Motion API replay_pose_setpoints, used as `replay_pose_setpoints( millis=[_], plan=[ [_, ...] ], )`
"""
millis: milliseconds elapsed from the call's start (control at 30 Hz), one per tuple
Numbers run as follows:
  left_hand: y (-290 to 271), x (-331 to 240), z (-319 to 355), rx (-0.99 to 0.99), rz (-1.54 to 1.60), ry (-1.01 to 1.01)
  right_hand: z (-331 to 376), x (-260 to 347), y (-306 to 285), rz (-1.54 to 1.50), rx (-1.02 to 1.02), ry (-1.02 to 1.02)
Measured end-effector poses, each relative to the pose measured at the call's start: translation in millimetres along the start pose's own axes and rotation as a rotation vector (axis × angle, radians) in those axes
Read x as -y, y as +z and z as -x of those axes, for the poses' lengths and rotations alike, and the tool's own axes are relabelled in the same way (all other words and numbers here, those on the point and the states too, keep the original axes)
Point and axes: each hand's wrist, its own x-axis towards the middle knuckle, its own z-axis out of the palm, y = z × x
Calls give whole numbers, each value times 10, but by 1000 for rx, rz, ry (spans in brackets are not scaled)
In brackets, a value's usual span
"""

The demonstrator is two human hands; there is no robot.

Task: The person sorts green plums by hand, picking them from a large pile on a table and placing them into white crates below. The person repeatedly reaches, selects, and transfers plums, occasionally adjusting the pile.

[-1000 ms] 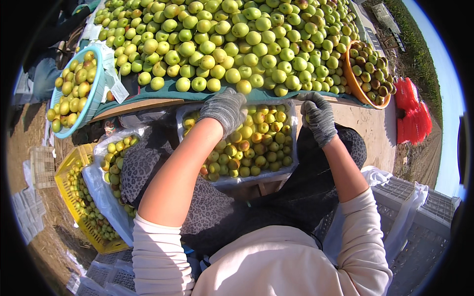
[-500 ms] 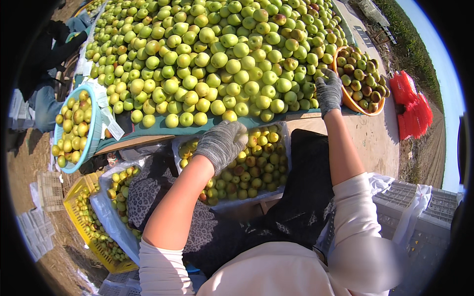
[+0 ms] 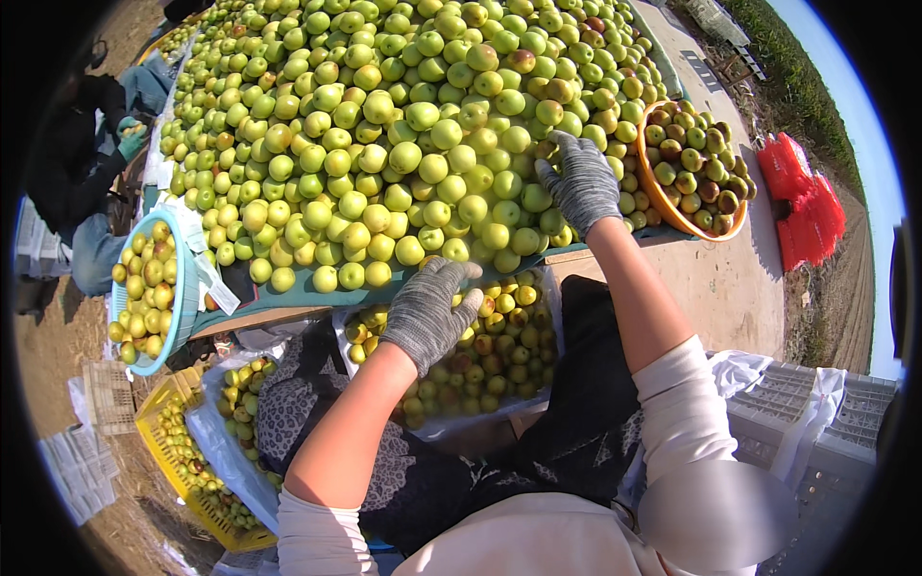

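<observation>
A broad heap of round green jujubes (image 3: 403, 158), some with brown patches, covers the table in front of me. My right hand (image 3: 583, 185), in a grey knit glove, reaches over the heap's right part with thumb and fingers apart; no fruit shows in it. My left hand (image 3: 432, 312), gloved alike, hovers at the table's near edge above a lined crate (image 3: 549, 336) of yellow-green and brown jujubes (image 3: 499, 355). Its thumb and fingers are parted and nothing shows between them. Right of the heap an orange basket (image 3: 653, 192) holds browner jujubes (image 3: 693, 165).
At the left edge hangs a light-blue basket (image 3: 182, 288) of yellowish jujubes. Below it sits a yellow crate (image 3: 158, 437) with more fruit. Red bags (image 3: 799, 206) lie at the far right, grey crates (image 3: 816, 413) at my right side. Another person's gloved hand (image 3: 132, 142) shows at far left.
My right hand has moved left from beside the orange basket onto the heap. My left hand has gone from closed to spread and lowered slightly. The other person's gloved hand has come into clearer view.
</observation>
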Motion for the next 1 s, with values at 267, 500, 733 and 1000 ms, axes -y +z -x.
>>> replay_pose_setpoints(
  millis=[267, 500, 733, 1000],
  plan=[
    [-85, -39, -46, -49, 739, -263, -42, 296, -179, -329, -78, -23],
    [-87, -3, -200, -150, 1401, -290, 348, 886, -298, -721, 151, -432],
    [-232, 67, -99, -123, 1464, -384, 27, 340, -327, -637, -192, -18],
    [-335, -58, 133, -155, 1146, -368, 348, 558, -378, -629, -56, -229]
  ],
)
